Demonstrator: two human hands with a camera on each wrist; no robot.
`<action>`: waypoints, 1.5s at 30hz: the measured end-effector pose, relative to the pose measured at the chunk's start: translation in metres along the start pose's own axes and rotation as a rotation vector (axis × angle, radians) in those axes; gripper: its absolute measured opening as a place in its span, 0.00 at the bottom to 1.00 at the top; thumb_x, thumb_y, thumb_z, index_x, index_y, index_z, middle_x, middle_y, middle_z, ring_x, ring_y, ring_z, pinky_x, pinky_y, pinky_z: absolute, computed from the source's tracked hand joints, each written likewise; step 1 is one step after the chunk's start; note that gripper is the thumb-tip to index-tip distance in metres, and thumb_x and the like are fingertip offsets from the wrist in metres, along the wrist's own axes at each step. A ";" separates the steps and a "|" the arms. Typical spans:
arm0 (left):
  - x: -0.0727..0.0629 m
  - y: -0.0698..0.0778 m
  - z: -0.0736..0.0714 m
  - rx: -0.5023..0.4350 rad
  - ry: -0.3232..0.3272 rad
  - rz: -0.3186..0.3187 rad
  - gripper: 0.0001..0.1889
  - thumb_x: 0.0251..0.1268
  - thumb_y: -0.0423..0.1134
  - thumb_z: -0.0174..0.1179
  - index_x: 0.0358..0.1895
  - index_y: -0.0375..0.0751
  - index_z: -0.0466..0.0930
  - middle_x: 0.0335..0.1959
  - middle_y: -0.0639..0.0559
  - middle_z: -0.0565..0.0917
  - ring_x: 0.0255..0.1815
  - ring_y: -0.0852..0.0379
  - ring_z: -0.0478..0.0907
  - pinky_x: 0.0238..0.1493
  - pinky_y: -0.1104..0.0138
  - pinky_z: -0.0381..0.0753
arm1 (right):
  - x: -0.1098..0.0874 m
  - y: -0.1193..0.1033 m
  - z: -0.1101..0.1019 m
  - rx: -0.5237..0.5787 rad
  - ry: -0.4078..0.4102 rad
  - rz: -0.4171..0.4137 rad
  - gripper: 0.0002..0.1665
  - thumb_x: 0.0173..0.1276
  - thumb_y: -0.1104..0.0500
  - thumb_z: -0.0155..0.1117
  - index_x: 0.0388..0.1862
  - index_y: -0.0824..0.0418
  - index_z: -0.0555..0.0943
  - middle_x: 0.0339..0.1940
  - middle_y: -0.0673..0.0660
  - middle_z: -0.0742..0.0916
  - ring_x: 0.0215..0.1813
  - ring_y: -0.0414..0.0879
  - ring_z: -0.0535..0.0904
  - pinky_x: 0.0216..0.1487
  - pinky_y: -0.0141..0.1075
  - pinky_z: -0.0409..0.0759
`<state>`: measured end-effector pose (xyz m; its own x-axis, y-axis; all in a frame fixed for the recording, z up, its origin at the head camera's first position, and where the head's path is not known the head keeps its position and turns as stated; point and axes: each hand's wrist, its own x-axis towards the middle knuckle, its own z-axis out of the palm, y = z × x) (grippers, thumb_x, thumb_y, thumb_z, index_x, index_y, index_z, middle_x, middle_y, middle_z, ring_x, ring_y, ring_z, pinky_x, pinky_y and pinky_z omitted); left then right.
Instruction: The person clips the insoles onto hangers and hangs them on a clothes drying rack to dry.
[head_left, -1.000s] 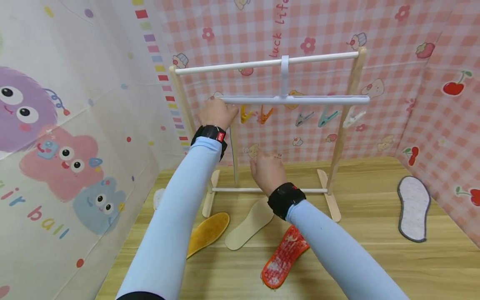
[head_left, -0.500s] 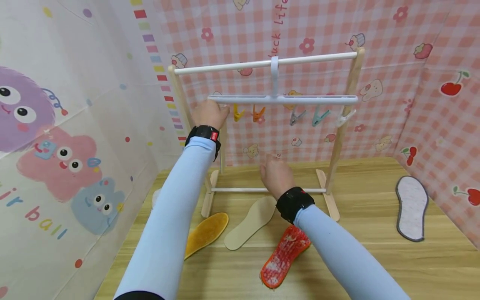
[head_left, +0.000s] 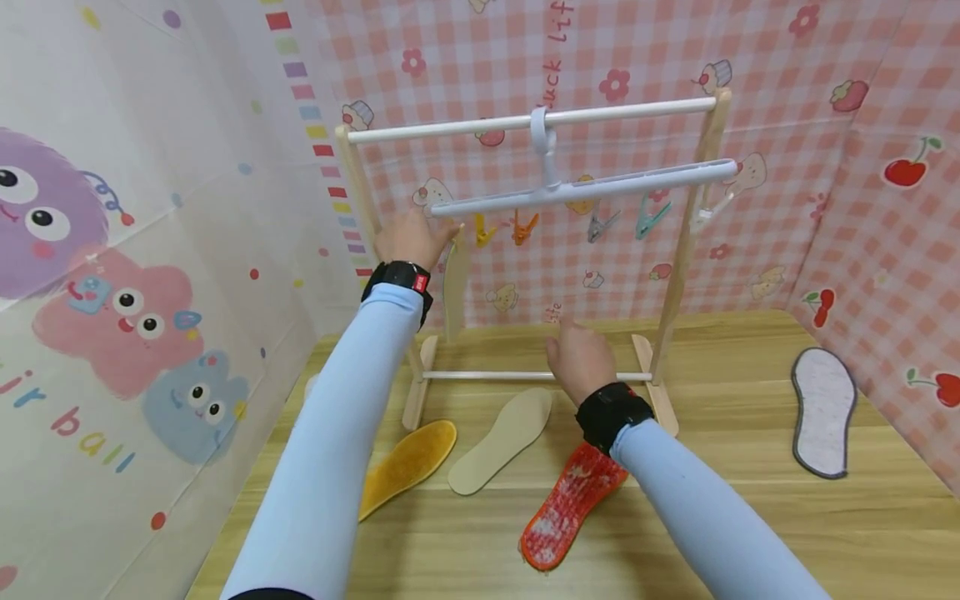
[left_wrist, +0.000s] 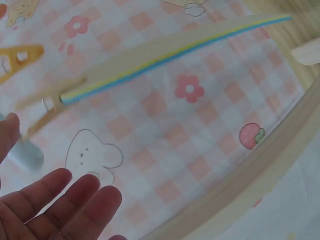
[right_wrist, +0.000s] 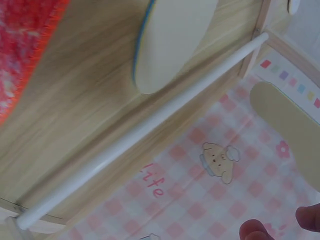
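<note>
My left hand (head_left: 411, 237) is beside the left end of the pale blue hanger (head_left: 585, 190), fingers spread and apart from the tan clothespin (left_wrist: 50, 93) in the left wrist view. That clothespin grips the end of a beige insole (left_wrist: 175, 47) with a blue and yellow edge, which hangs down. The hanger tilts, its right end higher. Yellow (head_left: 483, 231), orange (head_left: 525, 229), grey, teal (head_left: 651, 221) and white (head_left: 708, 217) clothespins dangle along it with nothing in them. Lower down, my right hand (head_left: 583, 358) is loosely curled and holds nothing, in front of the rack's bottom bar.
The wooden rack (head_left: 678, 283) with its white top bar (head_left: 450, 129) carries the hanger. On the table lie a mustard insole (head_left: 414, 458), a beige insole (head_left: 506, 437), a red insole (head_left: 570, 508) and a grey-edged white insole (head_left: 823, 412). Patterned cloth walls surround the table.
The hanger first slid left along the bar, then tipped and turned, its right end rising. The hanging insole has turned to show its broad face. My right hand has moved right and down.
</note>
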<state>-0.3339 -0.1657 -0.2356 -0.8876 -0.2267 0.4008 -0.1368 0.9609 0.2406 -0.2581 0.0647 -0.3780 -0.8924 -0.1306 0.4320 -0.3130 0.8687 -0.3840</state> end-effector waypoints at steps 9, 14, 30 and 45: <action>-0.019 -0.006 0.011 -0.064 0.007 0.095 0.32 0.64 0.68 0.57 0.13 0.45 0.69 0.13 0.53 0.67 0.17 0.53 0.68 0.19 0.62 0.61 | -0.011 0.017 0.000 -0.005 0.008 0.034 0.19 0.71 0.57 0.62 0.50 0.73 0.81 0.32 0.70 0.87 0.29 0.62 0.84 0.28 0.53 0.80; -0.029 -0.009 0.018 -0.065 -0.024 0.155 0.29 0.65 0.64 0.59 0.16 0.43 0.76 0.13 0.53 0.69 0.16 0.55 0.68 0.17 0.64 0.60 | -0.016 0.024 0.002 -0.008 0.019 0.053 0.19 0.70 0.57 0.63 0.50 0.73 0.81 0.33 0.70 0.87 0.28 0.62 0.84 0.27 0.53 0.80; -0.064 -0.030 0.040 -0.061 -0.248 0.139 0.27 0.63 0.65 0.60 0.40 0.40 0.83 0.33 0.45 0.84 0.31 0.47 0.80 0.30 0.55 0.75 | -0.028 0.042 0.003 -0.035 -0.054 0.111 0.25 0.72 0.55 0.60 0.56 0.76 0.78 0.36 0.72 0.87 0.33 0.64 0.84 0.33 0.55 0.80; -0.100 -0.039 0.062 -0.047 -0.376 0.199 0.32 0.64 0.62 0.60 0.55 0.35 0.82 0.51 0.39 0.85 0.49 0.39 0.81 0.48 0.49 0.78 | -0.036 0.051 0.004 -0.059 -0.084 0.160 0.25 0.72 0.55 0.61 0.57 0.75 0.78 0.37 0.73 0.86 0.33 0.65 0.84 0.35 0.56 0.80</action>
<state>-0.2672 -0.1708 -0.3399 -0.9945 0.0446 0.0951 0.0659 0.9698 0.2348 -0.2433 0.1115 -0.4166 -0.9541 -0.0255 0.2983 -0.1471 0.9078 -0.3927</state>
